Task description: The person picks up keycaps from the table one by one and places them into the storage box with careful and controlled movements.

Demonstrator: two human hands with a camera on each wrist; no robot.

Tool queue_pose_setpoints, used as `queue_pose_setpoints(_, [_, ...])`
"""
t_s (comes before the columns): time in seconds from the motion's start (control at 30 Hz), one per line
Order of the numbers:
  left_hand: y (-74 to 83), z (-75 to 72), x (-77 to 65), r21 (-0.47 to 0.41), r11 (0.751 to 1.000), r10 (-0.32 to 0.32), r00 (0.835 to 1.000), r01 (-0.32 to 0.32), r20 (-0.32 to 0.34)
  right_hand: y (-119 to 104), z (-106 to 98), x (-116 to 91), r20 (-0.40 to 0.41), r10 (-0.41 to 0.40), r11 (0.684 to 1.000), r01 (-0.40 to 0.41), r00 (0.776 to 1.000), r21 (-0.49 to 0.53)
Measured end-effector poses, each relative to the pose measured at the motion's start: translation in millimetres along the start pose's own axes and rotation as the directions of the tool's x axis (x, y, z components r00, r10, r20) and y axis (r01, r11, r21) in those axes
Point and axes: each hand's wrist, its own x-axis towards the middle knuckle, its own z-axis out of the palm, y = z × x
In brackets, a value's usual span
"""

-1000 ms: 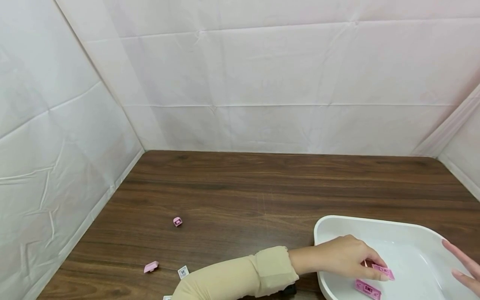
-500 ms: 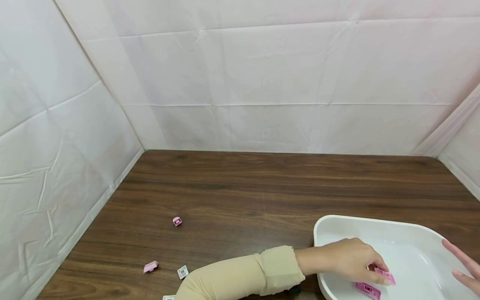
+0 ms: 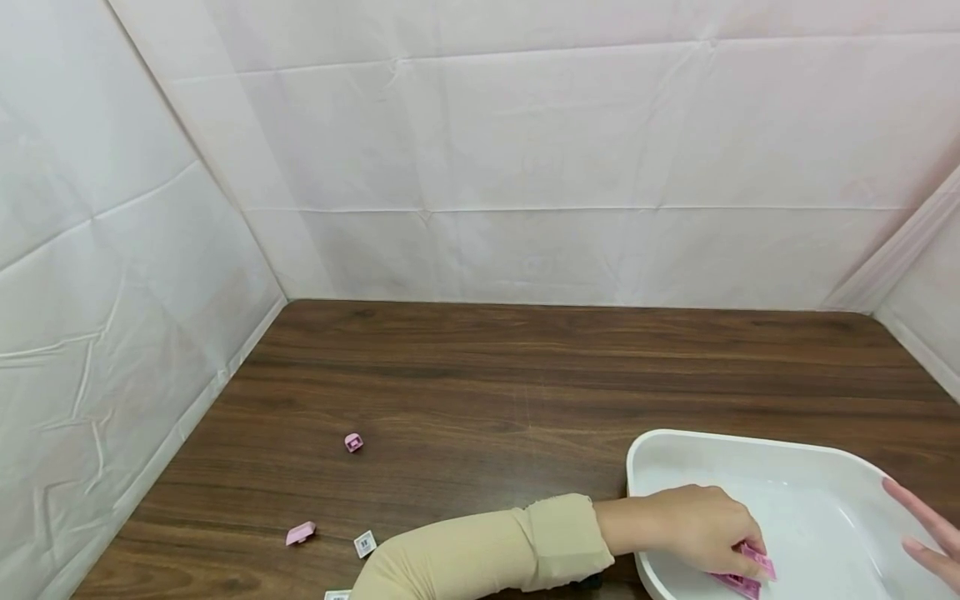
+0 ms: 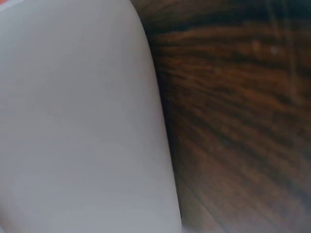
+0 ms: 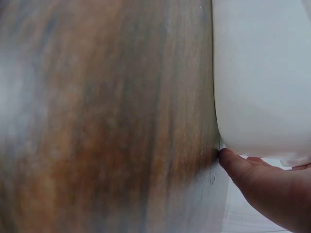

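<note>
My left hand (image 3: 705,527) reaches over the near left rim of a white tray (image 3: 757,442). Its thumb and fingers pinch a small flat pink piece (image 3: 761,562) with dark markings. Just below that piece lies a second pink piece (image 3: 738,583), partly covered by the hand. Whether the two pieces touch, I cannot tell. At the tray's right side, my right hand (image 3: 930,533) shows only two straight fingers by the rim. In the right wrist view, a finger of the right hand (image 5: 272,187) touches the tray's outer wall (image 5: 262,77). The left wrist view shows a white wall (image 4: 87,121), no fingers.
To the left on the brown wooden table (image 3: 525,375) lie a small pink part (image 3: 354,442) and a pink bevelled block (image 3: 301,533). A white square with a dark mark (image 3: 365,544) lies beside the beige sleeve (image 3: 480,554). White cloth walls (image 3: 480,167) surround the table.
My left hand has shifted slightly down and back left inside the tray, bringing the pinched pink piece close to the second one. The right hand stays in place.
</note>
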Motion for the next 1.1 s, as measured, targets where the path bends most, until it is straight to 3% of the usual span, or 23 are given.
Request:
queue_pose_setpoints(0.27, [1.5,0.9,3.3,0.007,0.998,-0.055,0.998,0.055,0.009,1.2,-3.4,-4.1,-0.035,0.077,0.995,-0.079,0.996,-0.068])
queue_pose_setpoints(0.47, [1.6,0.2,5.7,0.005,0.995,-0.097,0.995,0.097,0.005,4.8,-5.5,-3.9,-0.028,0.039,0.992,-0.043,0.999,-0.120])
queue_pose_setpoints(0.63, [1.7,-0.4,6.4,-0.005,0.993,-0.121,0.993,0.121,-0.008,9.9,-9.2,-6.1,-0.055,0.051,0.969,-0.063,0.997,-0.238])
queue_pose_setpoints(0.87, [0.2,0.2,8.2,0.019,0.992,-0.121,0.992,0.121,-0.027,8.5,-10.5,-7.5,-0.024,0.083,0.990,-0.085,0.996,-0.114])
queue_pose_setpoints(0.97, [0.2,0.6,8.4,0.035,0.992,-0.123,0.992,0.124,-0.029,11.1,-13.2,-8.7,-0.029,0.086,0.982,-0.090,0.996,-0.167])
queue_pose_setpoints(1.1, [-0.6,0.8,8.7,0.032,0.991,-0.130,0.991,0.130,-0.018,13.0,-14.9,-9.1,-0.014,0.097,0.987,-0.098,0.995,-0.127])
